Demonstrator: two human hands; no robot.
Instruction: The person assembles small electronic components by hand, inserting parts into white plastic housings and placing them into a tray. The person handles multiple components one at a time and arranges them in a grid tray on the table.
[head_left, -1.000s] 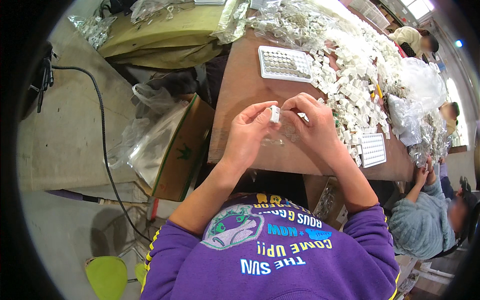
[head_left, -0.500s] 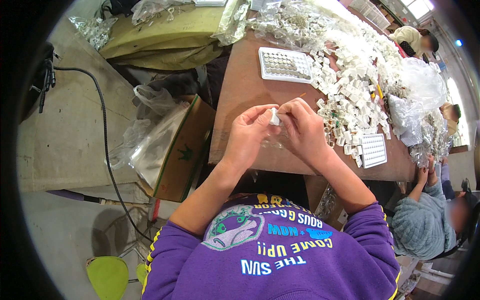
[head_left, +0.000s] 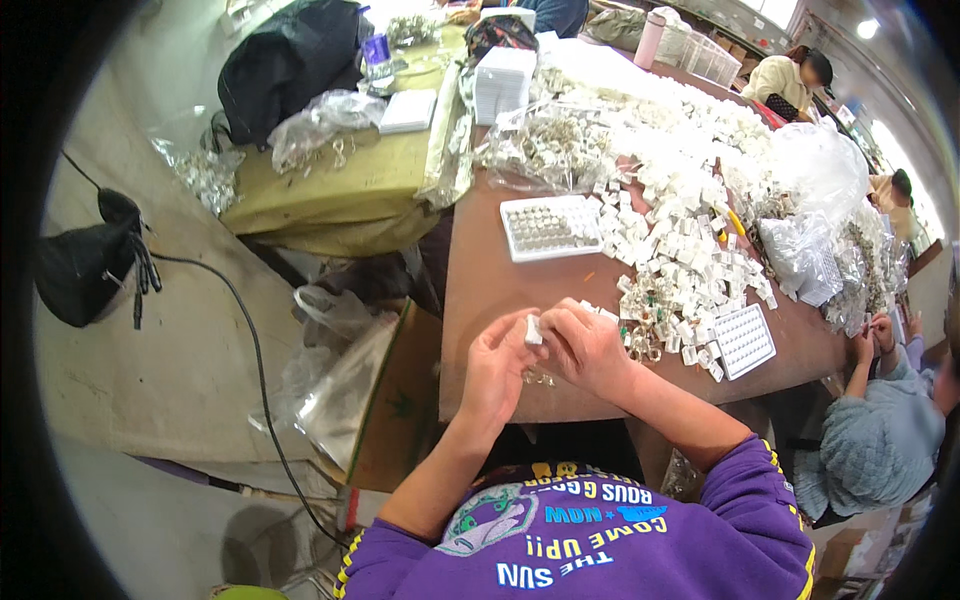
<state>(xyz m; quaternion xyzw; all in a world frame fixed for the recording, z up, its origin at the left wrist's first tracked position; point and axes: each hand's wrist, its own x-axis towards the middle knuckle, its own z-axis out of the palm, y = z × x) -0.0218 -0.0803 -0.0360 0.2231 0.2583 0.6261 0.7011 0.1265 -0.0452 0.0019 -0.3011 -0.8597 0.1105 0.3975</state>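
Note:
Over the near edge of the brown table, my left hand (head_left: pixel 497 366) pinches a small white piece (head_left: pixel 534 330) between thumb and fingertips. My right hand (head_left: pixel 588 350) is closed right beside it, fingertips against or just next to the piece; whatever it grips is hidden. Below the hands lies a bit of clear plastic (head_left: pixel 538 378). Beyond them sits a white tray (head_left: pixel 512 246) with rows of round greyish pieces. A heap of small white box-like pieces (head_left: pixel 655 295) spreads to the right of my right hand.
A second white tray (head_left: pixel 745 342) with small compartments lies at the table's right. Clear plastic bags (head_left: pixel 795 255) sit by the heap. On the left stand a cardboard box (head_left: pixel 395 405) and a hanging black cable (head_left: pixel 245 330). A co-worker in a blue fleece (head_left: pixel 870 435) works at right.
The view has tilted up, so more of the far tables shows and my hands appear lower. Both hands stay together at the white piece, which is turned a little.

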